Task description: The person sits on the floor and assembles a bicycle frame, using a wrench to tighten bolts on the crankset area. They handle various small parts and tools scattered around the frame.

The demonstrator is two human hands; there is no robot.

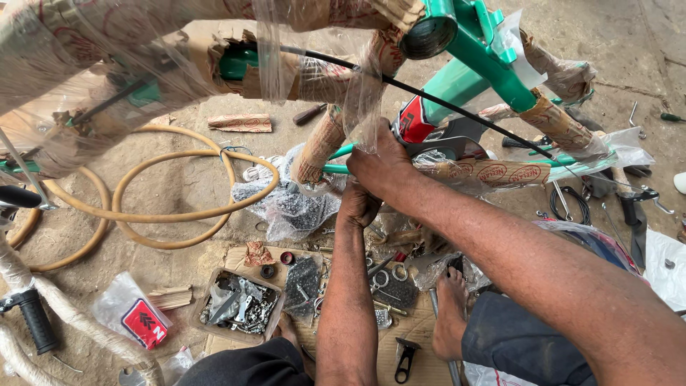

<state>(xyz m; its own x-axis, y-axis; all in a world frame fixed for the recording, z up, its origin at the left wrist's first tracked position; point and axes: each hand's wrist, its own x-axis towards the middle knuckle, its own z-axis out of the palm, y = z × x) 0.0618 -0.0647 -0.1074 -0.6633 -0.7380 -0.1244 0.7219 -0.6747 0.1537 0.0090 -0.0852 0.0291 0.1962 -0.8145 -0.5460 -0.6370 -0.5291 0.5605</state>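
I sat low on the ground, bare foot [450, 307] resting on a flattened sheet of cardboard [421, 350] spread over the dirt floor [179, 189]. On that cardboard, nearest me, lay a small black tool [405, 357] and a shallow box of metal fittings [239, 302], with loose nuts, rings and bolts scattered just beside it. To the left a clear packet with a red label [136, 318] lay on the dirt, near a black handlebar grip [36, 320] on a paper-wrapped bar.

My left hand [357, 204] was closed, fingers curled around something under the frame; what it gripped I could not tell. My right hand [382, 168] sat just above it, fingers closed on the green bicycle frame [468, 78] where clear plastic film hung over the lower tubes. The frame stood above the floor directly ahead of me, most tubes wrapped in brown paper, a black cable [429, 96] running across it.

Further out, a plastic bag of dark small parts [289, 207] lay on the dirt, touching a coiled tan rubber hose [164, 214]. Beyond that, a rolled paper piece [241, 123]. Far right, grey concrete [636, 50] with a screwdriver [670, 116] on it.
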